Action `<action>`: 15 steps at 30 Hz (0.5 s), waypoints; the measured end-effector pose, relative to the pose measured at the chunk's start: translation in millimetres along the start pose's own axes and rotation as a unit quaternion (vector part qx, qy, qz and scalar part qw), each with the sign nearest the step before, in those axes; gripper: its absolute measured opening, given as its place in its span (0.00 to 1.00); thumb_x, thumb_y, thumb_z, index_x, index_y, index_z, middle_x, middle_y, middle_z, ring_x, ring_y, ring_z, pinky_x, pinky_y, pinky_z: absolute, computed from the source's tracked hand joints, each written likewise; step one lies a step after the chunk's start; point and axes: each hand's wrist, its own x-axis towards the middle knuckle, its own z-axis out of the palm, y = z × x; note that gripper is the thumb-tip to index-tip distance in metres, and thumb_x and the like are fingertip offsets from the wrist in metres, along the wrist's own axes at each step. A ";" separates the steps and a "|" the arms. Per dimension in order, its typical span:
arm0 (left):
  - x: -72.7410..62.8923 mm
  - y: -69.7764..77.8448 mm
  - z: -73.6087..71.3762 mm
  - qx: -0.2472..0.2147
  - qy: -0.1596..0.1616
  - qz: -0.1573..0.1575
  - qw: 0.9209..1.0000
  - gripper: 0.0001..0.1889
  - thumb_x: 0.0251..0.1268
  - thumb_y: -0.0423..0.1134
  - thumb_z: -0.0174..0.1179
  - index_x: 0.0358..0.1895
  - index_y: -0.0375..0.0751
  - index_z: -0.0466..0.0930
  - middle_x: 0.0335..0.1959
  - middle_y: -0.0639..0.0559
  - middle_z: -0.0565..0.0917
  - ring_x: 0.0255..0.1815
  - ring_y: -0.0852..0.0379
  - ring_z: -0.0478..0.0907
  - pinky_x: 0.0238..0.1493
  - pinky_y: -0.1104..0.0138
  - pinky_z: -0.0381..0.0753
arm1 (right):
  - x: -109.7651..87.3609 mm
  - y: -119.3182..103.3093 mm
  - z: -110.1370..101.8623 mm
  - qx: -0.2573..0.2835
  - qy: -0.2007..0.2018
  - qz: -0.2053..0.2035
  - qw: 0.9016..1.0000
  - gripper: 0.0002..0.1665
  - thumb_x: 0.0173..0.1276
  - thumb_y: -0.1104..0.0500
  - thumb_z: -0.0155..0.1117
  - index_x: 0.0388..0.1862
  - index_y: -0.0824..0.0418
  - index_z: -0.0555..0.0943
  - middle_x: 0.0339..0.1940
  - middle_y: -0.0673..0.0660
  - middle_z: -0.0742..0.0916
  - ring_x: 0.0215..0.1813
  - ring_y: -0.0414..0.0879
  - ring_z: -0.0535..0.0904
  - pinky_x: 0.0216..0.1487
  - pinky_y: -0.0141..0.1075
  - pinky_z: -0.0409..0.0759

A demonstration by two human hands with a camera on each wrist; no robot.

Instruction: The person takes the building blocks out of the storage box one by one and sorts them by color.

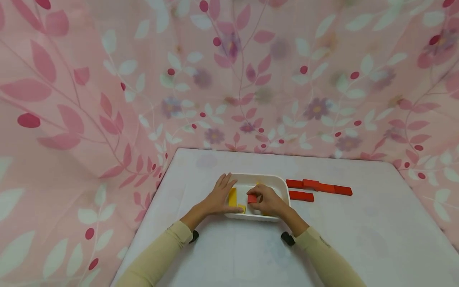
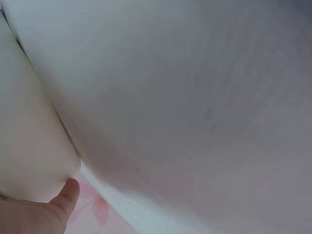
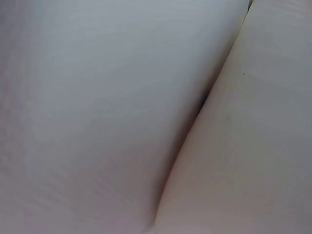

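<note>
- Right hand (image 1: 267,200) is pinching red block (image 1: 252,198) in its grip, over white tray (image 1: 251,217); block's long axis unclear.
- Block is sitting left of right knuckles, toward yellow block (image 1: 232,197).
- Left hand (image 1: 216,198) is lying spread at tray's left end.

No text can be read. On the pale yellow-green, close-fitting fabric sleeve of the right arm (image 1: 330,259), between four and five o'clock from the head view's centre, there is a small dark letter-like mark (image 1: 324,242) near the cuff, too small for reading.
</note>
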 end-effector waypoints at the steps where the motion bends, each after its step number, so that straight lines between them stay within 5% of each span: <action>1: 2.0 -0.5 -1.2 0.000 0.001 0.001 1.000 0.59 0.48 0.69 0.68 0.79 0.44 0.51 0.82 0.39 0.44 0.82 0.38 0.36 0.76 0.42 0.55 | 0.8 -0.5 -1.1 0.000 0.003 0.001 1.000 0.22 0.58 0.60 0.75 0.52 0.61 0.84 0.39 0.49 0.81 0.37 0.42 0.75 0.38 0.29 0.80; 15: 2.4 -1.6 -1.1 0.008 -0.003 0.018 1.000 0.58 0.48 0.70 0.67 0.78 0.43 0.53 0.81 0.37 0.45 0.81 0.35 0.37 0.74 0.40 0.58 | -0.7 -1.8 -0.9 0.003 0.021 -0.007 1.000 0.22 0.57 0.61 0.76 0.52 0.59 0.86 0.44 0.48 0.83 0.43 0.44 0.75 0.43 0.29 0.81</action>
